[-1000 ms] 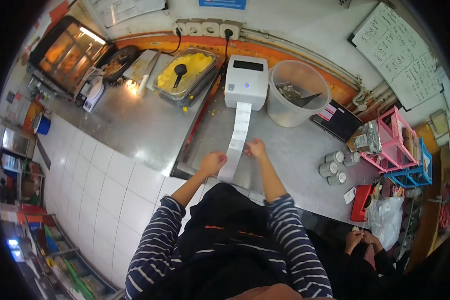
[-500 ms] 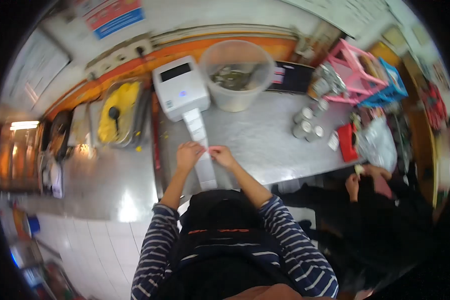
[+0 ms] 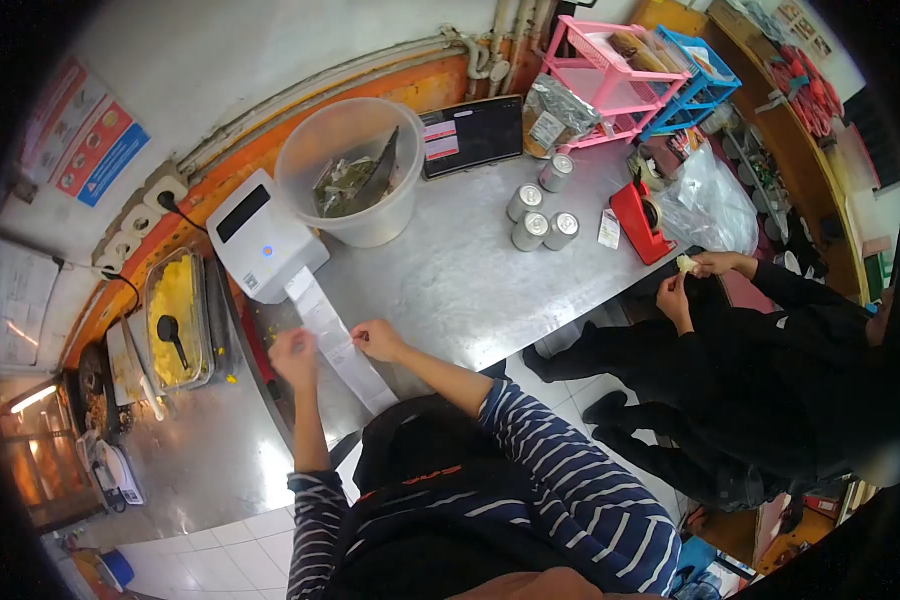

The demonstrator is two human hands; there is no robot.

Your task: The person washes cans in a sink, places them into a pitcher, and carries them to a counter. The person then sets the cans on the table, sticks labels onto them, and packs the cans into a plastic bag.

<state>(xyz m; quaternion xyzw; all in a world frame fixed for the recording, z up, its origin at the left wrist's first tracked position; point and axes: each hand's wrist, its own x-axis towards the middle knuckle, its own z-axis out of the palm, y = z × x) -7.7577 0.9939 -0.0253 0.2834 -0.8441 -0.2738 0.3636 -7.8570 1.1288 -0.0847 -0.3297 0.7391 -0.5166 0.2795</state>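
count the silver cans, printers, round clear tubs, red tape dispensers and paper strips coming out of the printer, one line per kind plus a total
Silver cans: 4
Printer: 1
Round clear tub: 1
Red tape dispenser: 1
Paper strip: 1
Total: 8

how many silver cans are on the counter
4: a back can, a middle can to its lower left, and, below those, a left can and a right can side by side. None looks hidden.
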